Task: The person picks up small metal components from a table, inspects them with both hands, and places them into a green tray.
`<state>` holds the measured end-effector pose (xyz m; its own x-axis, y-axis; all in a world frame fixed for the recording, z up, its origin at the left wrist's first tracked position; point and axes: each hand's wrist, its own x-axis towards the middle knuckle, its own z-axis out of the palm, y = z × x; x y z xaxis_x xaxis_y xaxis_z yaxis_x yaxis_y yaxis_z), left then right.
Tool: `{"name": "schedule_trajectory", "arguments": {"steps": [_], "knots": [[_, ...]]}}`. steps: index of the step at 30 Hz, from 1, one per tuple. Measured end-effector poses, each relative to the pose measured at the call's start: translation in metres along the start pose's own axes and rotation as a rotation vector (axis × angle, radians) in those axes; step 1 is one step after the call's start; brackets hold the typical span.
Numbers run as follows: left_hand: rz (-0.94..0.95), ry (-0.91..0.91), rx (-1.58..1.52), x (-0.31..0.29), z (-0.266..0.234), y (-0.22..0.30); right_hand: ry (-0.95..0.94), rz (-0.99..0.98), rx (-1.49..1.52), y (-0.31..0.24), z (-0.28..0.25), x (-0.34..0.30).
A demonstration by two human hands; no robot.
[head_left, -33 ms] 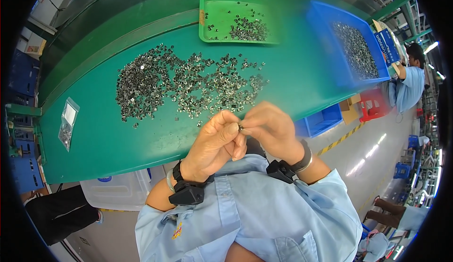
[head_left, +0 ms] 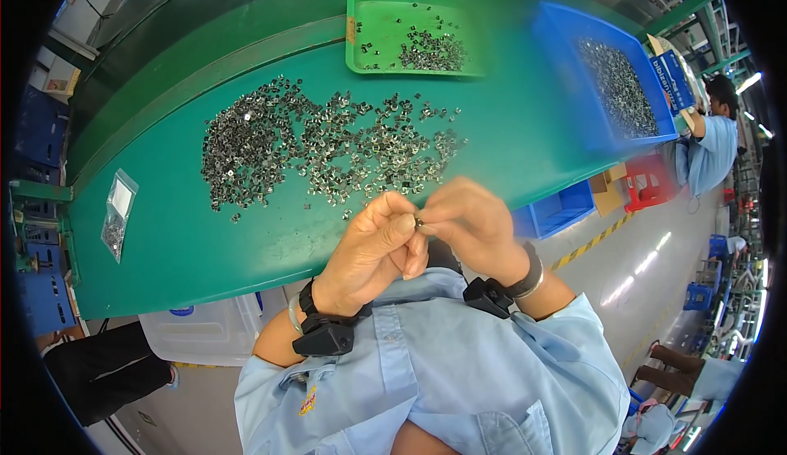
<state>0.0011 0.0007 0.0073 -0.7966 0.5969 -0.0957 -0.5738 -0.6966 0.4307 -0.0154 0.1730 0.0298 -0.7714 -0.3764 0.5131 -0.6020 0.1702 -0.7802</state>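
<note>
My left hand [head_left: 379, 246] and my right hand [head_left: 475, 224] meet just in front of the table's near edge. Between their fingertips is a small dark metal part [head_left: 419, 222], pinched from both sides and mostly covered by the fingers. The right fingers are slightly blurred. Beyond my hands, a loose spread of small shiny metal parts [head_left: 369, 156] lies on the green tabletop [head_left: 188, 250]. It joins a denser, darker heap of similar parts [head_left: 246, 147] on the left.
At the back stands a green tray [head_left: 373, 45] with more small parts. A blue bin [head_left: 602, 86] full of parts is at the right. A clear plastic bag [head_left: 120, 213] lies far left. Below the table's right edge sits another blue bin [head_left: 566, 213]. A co-worker [head_left: 709, 147] is farther right.
</note>
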Motion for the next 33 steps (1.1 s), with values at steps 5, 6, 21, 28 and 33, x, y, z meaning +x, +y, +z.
{"name": "schedule_trajectory", "arguments": {"steps": [5,6,21,28,33], "knots": [[-0.031,0.03,0.146,-0.001,0.001,0.008,-0.038,-0.01,-0.045,-0.002,-0.003,0.001],[-0.032,0.031,0.145,-0.002,0.002,0.011,-0.058,-0.004,-0.056,-0.002,-0.004,0.001],[-0.041,0.041,0.097,-0.003,-0.003,0.002,-0.069,0.165,0.033,-0.004,-0.01,0.001],[-0.025,0.022,0.102,-0.003,-0.001,-0.001,-0.049,0.13,-0.003,-0.003,-0.007,0.0],[-0.031,0.031,0.147,-0.002,0.0,0.001,-0.089,0.073,-0.033,-0.001,-0.009,-0.001]]}}
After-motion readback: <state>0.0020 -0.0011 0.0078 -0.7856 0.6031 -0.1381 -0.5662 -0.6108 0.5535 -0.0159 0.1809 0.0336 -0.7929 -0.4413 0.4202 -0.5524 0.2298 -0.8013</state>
